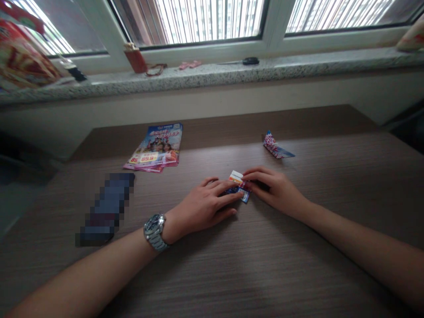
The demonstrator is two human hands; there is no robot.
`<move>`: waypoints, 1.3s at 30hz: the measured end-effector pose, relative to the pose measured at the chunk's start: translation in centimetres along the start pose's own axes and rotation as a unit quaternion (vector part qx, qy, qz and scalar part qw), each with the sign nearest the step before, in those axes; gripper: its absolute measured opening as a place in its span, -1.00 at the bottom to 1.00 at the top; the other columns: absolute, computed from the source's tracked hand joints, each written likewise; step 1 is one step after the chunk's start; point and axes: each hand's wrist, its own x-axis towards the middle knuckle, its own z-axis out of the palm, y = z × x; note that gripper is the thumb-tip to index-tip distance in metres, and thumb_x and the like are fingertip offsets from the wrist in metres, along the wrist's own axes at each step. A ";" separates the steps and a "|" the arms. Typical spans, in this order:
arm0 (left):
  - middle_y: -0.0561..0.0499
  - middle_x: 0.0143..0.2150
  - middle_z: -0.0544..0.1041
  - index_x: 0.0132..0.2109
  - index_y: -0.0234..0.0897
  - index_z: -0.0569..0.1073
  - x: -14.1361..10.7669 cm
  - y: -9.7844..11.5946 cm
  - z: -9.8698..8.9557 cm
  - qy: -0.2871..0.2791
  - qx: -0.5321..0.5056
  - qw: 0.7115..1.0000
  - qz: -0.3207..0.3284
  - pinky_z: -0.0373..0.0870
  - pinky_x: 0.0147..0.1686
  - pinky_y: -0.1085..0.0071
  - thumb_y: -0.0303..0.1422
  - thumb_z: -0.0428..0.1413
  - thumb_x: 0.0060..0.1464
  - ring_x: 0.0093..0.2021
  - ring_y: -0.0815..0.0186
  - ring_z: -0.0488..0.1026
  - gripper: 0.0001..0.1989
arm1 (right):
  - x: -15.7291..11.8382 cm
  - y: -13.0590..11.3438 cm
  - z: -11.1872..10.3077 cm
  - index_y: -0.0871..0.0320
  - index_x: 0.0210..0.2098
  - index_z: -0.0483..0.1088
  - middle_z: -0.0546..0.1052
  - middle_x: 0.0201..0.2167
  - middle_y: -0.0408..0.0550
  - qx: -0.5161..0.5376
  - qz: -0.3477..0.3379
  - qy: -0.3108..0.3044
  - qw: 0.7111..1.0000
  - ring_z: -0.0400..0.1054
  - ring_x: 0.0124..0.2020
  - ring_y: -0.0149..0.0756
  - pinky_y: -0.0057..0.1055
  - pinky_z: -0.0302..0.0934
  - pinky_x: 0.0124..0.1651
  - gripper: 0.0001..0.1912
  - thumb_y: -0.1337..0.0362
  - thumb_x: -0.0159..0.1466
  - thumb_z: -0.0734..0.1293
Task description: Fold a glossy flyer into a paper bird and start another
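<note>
With the left hand [203, 204] spread over printed paper [236, 176] at frame centre and the right hand [278, 189] at its edge, grip unclear, uneven pressure could crease it.

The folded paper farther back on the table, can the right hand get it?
Probably yes: the folded paper lies just beyond the right hand, with nothing visible between them. It may have to leave the small paper first.

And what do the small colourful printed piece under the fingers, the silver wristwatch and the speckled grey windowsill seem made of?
Small colourful printed piece: probably paper or thin card, by its straight edges; finish unclear. Silver wristwatch: likely polished metal; its links shine. Speckled grey windowsill: perhaps smooth granite, from its mottled grain.
</note>
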 end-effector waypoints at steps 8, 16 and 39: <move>-0.18 0.44 0.24 0.39 -0.08 0.25 -0.4 0.8 -0.2 -0.034 0.029 0.999 0.012 0.09 0.40 -0.06 -0.15 -0.01 0.41 0.42 0.06 0.23 -0.52 | -0.5 0.8 0.6 0.04 0.27 0.37 0.40 0.31 0.11 -0.086 -0.028 -0.038 0.995 0.27 0.34 -0.05 0.04 0.21 0.35 -0.57 0.26 0.43 0.29; -0.20 0.46 0.20 0.42 -0.09 0.20 -0.4 1.2 -0.5 -0.044 0.029 0.999 0.009 -0.25 0.45 -0.21 -0.07 -0.02 0.40 0.45 0.00 0.16 -0.46 | -0.6 1.2 0.5 0.02 0.47 0.04 0.13 0.47 0.01 -0.161 -0.036 -0.141 0.976 -0.03 0.49 -0.08 0.11 0.00 0.45 -0.43 0.16 0.51 0.14; -0.24 0.51 0.03 0.45 -0.25 0.16 -0.4 0.8 -0.4 -0.070 0.026 0.997 0.010 -0.01 0.47 0.08 -0.05 -0.05 0.40 0.52 0.03 -0.05 -0.38 | -1.1 1.0 0.9 0.27 0.50 -0.09 -0.01 0.50 0.12 -0.284 0.055 -0.115 0.950 -0.12 0.51 -0.13 -0.04 -0.09 0.49 -0.31 0.01 0.52 0.04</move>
